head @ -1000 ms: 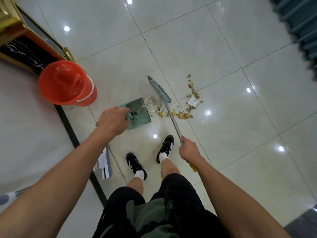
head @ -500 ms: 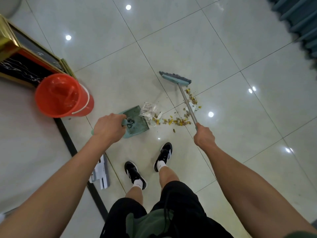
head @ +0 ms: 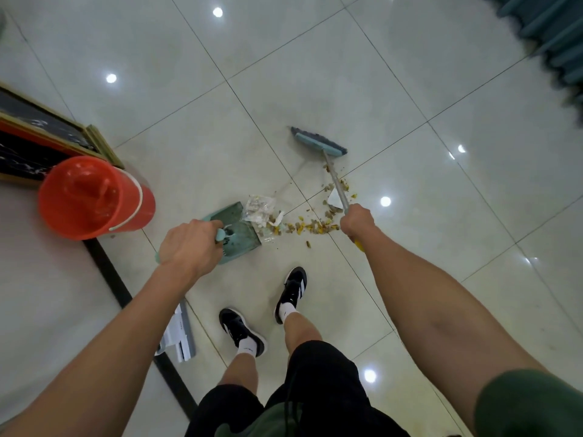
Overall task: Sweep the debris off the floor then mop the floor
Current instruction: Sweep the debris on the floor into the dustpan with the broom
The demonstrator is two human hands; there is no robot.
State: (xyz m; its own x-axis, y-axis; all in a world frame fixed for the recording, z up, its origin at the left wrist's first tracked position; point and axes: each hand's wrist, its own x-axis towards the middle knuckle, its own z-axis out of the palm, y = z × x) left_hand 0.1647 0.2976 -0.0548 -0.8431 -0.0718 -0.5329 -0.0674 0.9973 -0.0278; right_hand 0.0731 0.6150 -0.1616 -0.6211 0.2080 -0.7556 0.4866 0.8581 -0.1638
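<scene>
Since a moment ago the teal broom head point(head: 318, 143) has swung out past the scattered yellow-brown debris point(head: 310, 227) and now sits on the far side of it, so I judge a fresh stroke toward the pan is being set up; sweeping is only partly done and mopping has not begun.

Left to right: the round orange plastic bucket point(head: 91, 197) stands on the glossy pale tiled floor point(head: 410, 89), well left of the left hand point(head: 189, 244); whether it holds water I cannot tell. That hand's fingers are clenched on the teal dustpan handle, as before. Just beyond them the teal plastic dustpan point(head: 235, 230) carries a crumpled clear wrapper point(head: 260, 208) at its lip. The debris trails from there to the right hand point(head: 358, 220), whose fingers grip the grey metal broom handle point(head: 336, 182).
</scene>
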